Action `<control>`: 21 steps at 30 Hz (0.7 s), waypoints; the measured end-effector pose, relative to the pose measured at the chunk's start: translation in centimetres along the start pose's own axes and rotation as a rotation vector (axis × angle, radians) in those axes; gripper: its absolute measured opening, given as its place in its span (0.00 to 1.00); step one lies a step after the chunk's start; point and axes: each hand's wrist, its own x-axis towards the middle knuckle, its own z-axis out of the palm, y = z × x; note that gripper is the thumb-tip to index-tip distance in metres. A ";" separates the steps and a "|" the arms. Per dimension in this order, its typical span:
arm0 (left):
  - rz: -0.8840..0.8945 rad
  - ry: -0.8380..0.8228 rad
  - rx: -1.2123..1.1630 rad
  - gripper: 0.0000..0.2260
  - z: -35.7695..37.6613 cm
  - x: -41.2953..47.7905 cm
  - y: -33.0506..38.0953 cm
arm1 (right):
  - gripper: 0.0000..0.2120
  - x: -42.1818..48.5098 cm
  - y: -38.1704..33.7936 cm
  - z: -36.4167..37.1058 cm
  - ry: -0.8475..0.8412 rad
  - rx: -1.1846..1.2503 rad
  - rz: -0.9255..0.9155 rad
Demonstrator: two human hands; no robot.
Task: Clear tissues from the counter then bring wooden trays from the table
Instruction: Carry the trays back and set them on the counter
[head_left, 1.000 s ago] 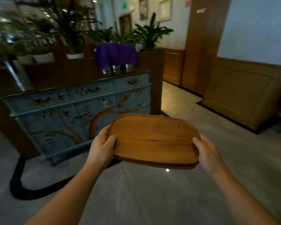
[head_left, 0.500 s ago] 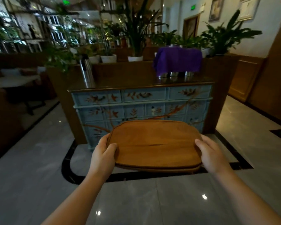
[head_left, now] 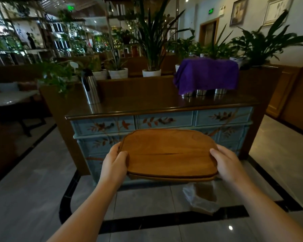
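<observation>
Wooden trays (head_left: 170,152): two stacked, the seam between them visible along the near edge; held level in the air in front of the person, above the tiled floor and near the front of the cabinet.
Left hand (head_left: 115,165): closed on the left end of the stack, thumb on top, fingers curled beneath.
Right hand (head_left: 226,165): closed on the right end of the stack, thumb lying on the top surface, fingers hidden underneath.
Cabinet (head_left: 164,121): pale blue drawer fronts painted with orange branches and leaves, under a dark glossy wooden top; it stands just beyond the trays, which hide part of its lower drawers.
Thermos jug (head_left: 91,88): steel with a dark top, at the far left of the cabinet top.
Purple cloth (head_left: 206,75): draped over several metal containers (head_left: 201,92) at the far right of the cabinet top; only their shiny bases show.
Cabinet top between jug and cloth: bare dark wood.
Plastic-lined bin (head_left: 201,198): on the floor below the right end of the trays, near the cabinet's foot.
Potted plants (head_left: 151,49): in white pots along a wooden partition behind the cabinet.
Dining table (head_left: 9,100): white-topped, far left.
Floor (head_left: 24,206): grey tiles with a black inlaid border.
</observation>
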 end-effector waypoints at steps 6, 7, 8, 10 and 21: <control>0.006 0.090 0.030 0.12 2.0 9.2 0.4 | 0.12 10.0 -0.7 2.7 -0.035 0.015 -0.019; 0.010 0.105 0.042 0.12 2.4 10.7 0.4 | 0.12 11.8 -0.7 3.1 -0.046 0.023 -0.028; 0.017 0.121 0.048 0.12 2.9 12.6 0.5 | 0.12 14.1 -0.6 3.5 -0.052 0.044 -0.037; 0.008 0.148 0.062 0.14 3.7 15.8 0.5 | 0.13 18.0 -0.4 4.3 -0.067 0.067 -0.036; -0.010 0.292 0.165 0.18 8.8 33.9 0.9 | 0.09 39.1 -0.8 8.2 -0.241 0.079 -0.076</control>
